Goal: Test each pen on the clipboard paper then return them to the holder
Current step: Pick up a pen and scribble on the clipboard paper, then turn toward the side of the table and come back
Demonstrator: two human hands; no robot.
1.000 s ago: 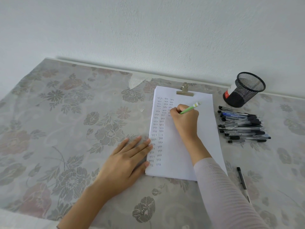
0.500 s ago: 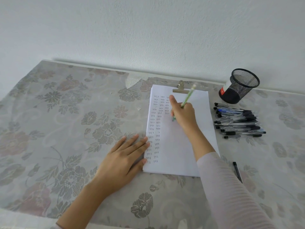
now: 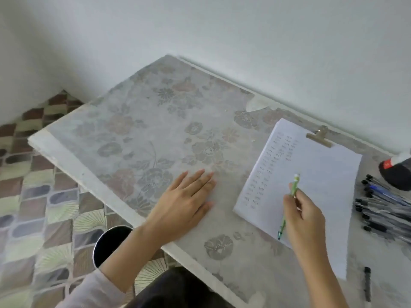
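My right hand (image 3: 304, 216) grips a green pen (image 3: 289, 205), held upright over the lower part of the clipboard paper (image 3: 322, 174), tip pointing down near the paper's front edge. The paper carries columns of small test marks on its left side under a brass clip (image 3: 319, 138). My left hand (image 3: 184, 201) lies flat and empty on the floral tablecloth (image 3: 155, 134), left of the paper and apart from it. A heap of several pens (image 3: 384, 207) lies right of the paper. The black mesh holder (image 3: 398, 174) sits tipped at the right edge, partly cut off.
One black pen (image 3: 367, 283) lies alone near the front right. The table's left edge (image 3: 89, 181) runs diagonally, with a patterned floor (image 3: 40, 218) beyond it. A round black stool or bin (image 3: 109, 243) stands under my left forearm. A white wall backs the table.
The view has swung left and tilted. My right hand has lifted the green pen off the marks and drawn back toward me. My left hand has slid off the paper's edge onto the cloth.
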